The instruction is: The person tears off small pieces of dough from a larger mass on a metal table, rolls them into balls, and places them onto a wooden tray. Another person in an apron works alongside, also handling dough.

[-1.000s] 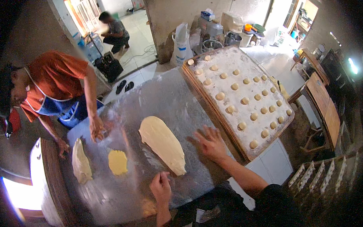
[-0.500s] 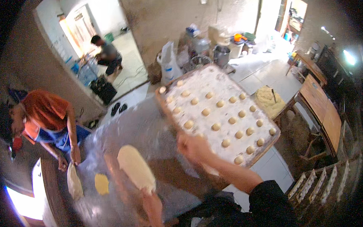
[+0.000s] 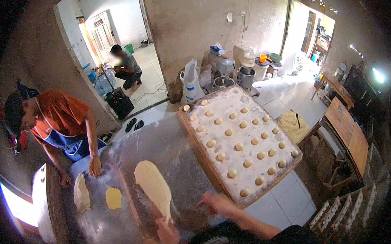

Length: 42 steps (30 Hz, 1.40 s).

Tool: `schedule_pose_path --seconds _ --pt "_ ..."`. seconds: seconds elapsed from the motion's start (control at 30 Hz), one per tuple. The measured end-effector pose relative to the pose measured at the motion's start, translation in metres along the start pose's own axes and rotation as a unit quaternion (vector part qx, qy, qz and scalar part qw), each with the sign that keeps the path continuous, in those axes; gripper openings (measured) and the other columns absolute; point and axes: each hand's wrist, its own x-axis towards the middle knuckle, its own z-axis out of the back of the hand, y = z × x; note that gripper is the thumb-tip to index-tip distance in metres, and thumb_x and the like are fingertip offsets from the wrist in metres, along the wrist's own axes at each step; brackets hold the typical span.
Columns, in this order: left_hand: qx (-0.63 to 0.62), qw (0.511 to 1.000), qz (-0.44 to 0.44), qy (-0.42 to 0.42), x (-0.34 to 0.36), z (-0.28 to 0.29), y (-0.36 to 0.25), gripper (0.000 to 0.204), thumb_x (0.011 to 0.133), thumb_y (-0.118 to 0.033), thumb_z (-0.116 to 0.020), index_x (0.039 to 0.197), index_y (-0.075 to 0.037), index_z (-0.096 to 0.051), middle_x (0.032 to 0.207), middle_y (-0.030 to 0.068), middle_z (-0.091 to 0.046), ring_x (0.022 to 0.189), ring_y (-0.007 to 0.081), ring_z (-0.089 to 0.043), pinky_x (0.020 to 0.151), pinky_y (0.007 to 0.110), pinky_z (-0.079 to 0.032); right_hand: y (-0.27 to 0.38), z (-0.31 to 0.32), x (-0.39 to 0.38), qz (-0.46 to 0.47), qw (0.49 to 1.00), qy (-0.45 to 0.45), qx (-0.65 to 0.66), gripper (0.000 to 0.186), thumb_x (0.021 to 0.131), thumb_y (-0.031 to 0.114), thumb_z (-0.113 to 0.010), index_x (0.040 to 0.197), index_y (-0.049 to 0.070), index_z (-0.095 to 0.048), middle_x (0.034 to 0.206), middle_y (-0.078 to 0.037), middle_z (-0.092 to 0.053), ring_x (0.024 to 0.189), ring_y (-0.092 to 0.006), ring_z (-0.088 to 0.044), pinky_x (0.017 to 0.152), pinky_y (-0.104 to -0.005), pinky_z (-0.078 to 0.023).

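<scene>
A long pale slab of dough (image 3: 152, 181) lies on the floured metal worktable (image 3: 122, 236), its narrow tail running toward me. My left hand (image 3: 167, 235) is closed on that tail. To the right of the dough, my right hand (image 3: 219, 204) hovers over the table with fingers stretched out and nothing in them. Just beyond it, a wooden board (image 3: 196, 150) dusted with flour bears rows of small round dough balls (image 3: 239, 146). Left of the slab lie a flat yellow piece (image 3: 113, 198) and another long dough piece (image 3: 81, 195).
A co-worker (image 3: 64, 122) in an orange shirt and blue apron leans over the table's left end. Another person (image 3: 127, 66) squats beyond the doorway. A large dough mass (image 3: 294, 126) lies right of the board. Trays on a rack (image 3: 343, 213) stand at lower right.
My right hand has left the near-left edge of the board and come back toward me. The slab's near end is now drawn thinner at my left hand. The co-worker's hand has left the far-left dough.
</scene>
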Motion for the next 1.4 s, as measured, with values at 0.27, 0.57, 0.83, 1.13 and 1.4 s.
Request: schedule_pose_path --seconds 0.27,0.57,0.83,1.13,1.4 --pt "0.209 0.877 -0.431 0.041 -0.026 0.094 -0.062 0.035 0.101 -0.030 -0.057 0.126 -0.006 -0.063 0.117 0.0213 -0.068 0.106 0.0391 -0.067 0.099 0.054 -0.049 -0.092 -0.165 0.070 -0.035 0.914 0.043 0.403 0.029 0.105 0.037 -0.057 0.099 0.009 -0.064 0.080 -0.005 -0.064 0.065 -0.0183 -0.062 0.050 -0.0362 -0.047" --pt "0.033 0.925 -0.379 0.022 0.076 -0.067 0.049 0.031 0.096 -0.026 -0.064 0.070 -0.009 -0.065 0.075 0.0092 -0.070 0.078 0.0304 -0.067 0.077 0.046 -0.048 -0.053 -0.170 -0.056 0.431 0.778 -0.362 -0.279 0.019 0.094 0.015 -0.068 0.076 0.009 -0.065 0.059 -0.014 -0.055 0.055 -0.0378 -0.058 0.051 -0.0470 -0.045" --pt "0.031 0.869 -0.492 -0.041 0.082 0.023 0.056 0.022 0.100 -0.024 -0.064 0.109 -0.006 -0.072 0.124 0.0164 -0.067 0.121 0.0312 -0.062 0.103 0.047 -0.047 -0.026 -0.127 0.047 0.249 0.722 -0.390 -0.514 0.047 0.100 0.040 -0.057 0.137 0.010 -0.054 0.146 -0.022 -0.051 0.139 -0.0487 -0.039 0.113 -0.0640 -0.029" --pt "-0.126 0.937 -0.300 -0.129 0.054 0.064 0.089 0.020 0.101 -0.012 -0.057 0.112 -0.005 -0.072 0.118 0.0176 -0.072 0.110 0.0354 -0.069 0.094 0.044 -0.054 -0.062 -0.121 0.032 0.164 0.874 -0.152 -0.431 0.054 0.098 0.030 -0.056 0.143 0.003 -0.049 0.143 -0.029 -0.050 0.137 -0.0465 -0.043 0.118 -0.0580 -0.030" --pt "-0.144 0.956 -0.246 -0.064 0.049 0.076 0.088 0.022 0.102 -0.018 -0.059 0.104 -0.001 -0.073 0.101 0.0158 -0.073 0.081 0.0246 -0.075 0.073 0.037 -0.059 -0.127 -0.136 0.062 0.300 0.819 -0.250 -0.420 0.052 0.096 0.026 -0.064 0.144 0.010 -0.052 0.149 -0.032 -0.045 0.138 -0.0476 -0.045 0.112 -0.0607 -0.039"
